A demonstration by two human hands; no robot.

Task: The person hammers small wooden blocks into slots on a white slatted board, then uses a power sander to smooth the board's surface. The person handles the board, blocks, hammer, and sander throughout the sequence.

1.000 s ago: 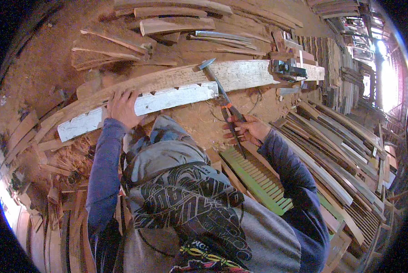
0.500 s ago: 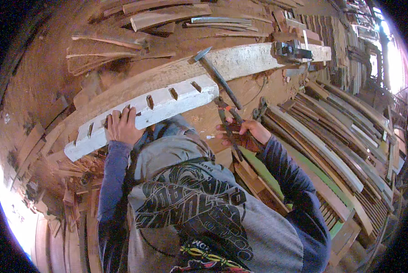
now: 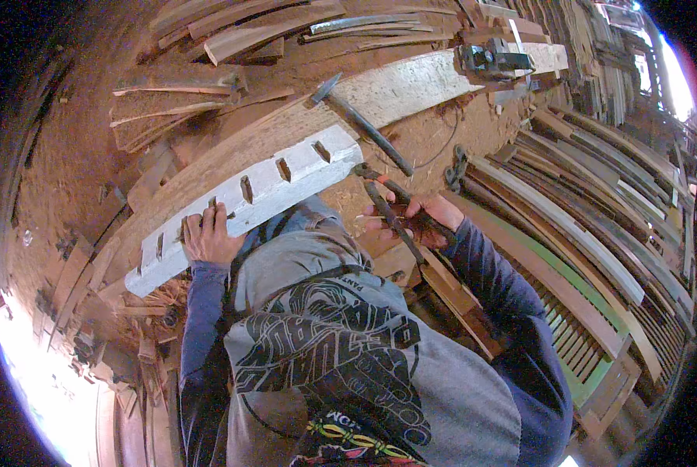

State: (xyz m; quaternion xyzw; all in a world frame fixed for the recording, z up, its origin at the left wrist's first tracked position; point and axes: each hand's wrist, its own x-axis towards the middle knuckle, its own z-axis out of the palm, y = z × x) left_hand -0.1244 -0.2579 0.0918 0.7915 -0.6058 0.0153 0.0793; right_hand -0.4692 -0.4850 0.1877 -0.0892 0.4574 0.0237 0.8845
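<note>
My left hand [image 3: 208, 233] grips the near edge of a white-painted wooden bar [image 3: 286, 183] cut with several rectangular slots; the bar slants up to the right, over a long pale plank [image 3: 411, 82]. My right hand [image 3: 426, 216] is shut on dark metal pincers [image 3: 383, 206], whose jaws point at the bar's right end. A hammer [image 3: 364, 124] lies slanted just beyond them, head on the plank, handle running toward my right hand; I cannot tell whether the hand holds it too.
A dark power tool [image 3: 492, 58] sits on the plank's far right end. Long boards and frames [image 3: 597, 210] are stacked at the right, with a green louvred shutter [image 3: 574, 335] near my right arm. Wood offcuts [image 3: 177, 86] litter the sawdust floor.
The white slotted bar has come nearer and tilted, its right end raised. My left hand has slid along it toward its left end. My right hand has stayed close to the bar's right end.
</note>
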